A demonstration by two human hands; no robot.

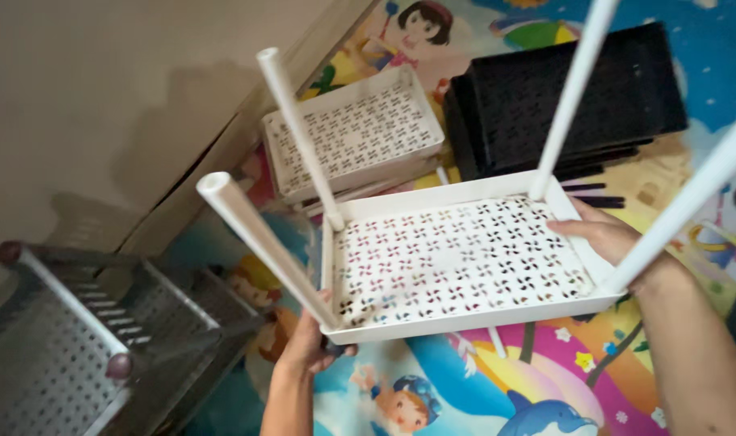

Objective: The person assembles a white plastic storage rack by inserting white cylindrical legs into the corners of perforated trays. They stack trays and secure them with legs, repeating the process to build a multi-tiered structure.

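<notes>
held tray: a white perforated tray (pixel 457 262) with four white tubes (pixel 259 242) standing in its corners, raised above the mat at mid-scene, tilted a little.
left hand: the left hand (pixel 310 343) grips the tray's near left corner from below, fingers curled under the rim, thumb at the edge.
right hand: the right hand (pixel 606 236) holds the right side wall, fingers folded over the rim into the tray, just beside the near right tube.
far left: a stack of white perforated trays (pixel 356 133) lies on the floor mat (pixel 545 379) by the wall.
far right: a stack of black trays (pixel 561 97), just beside the white stack.
near left: a grey shelf rack (pixel 85 323) with dark round caps on its posts, blurred.
floor: the mat is brightly coloured with cartoon figures.
</notes>
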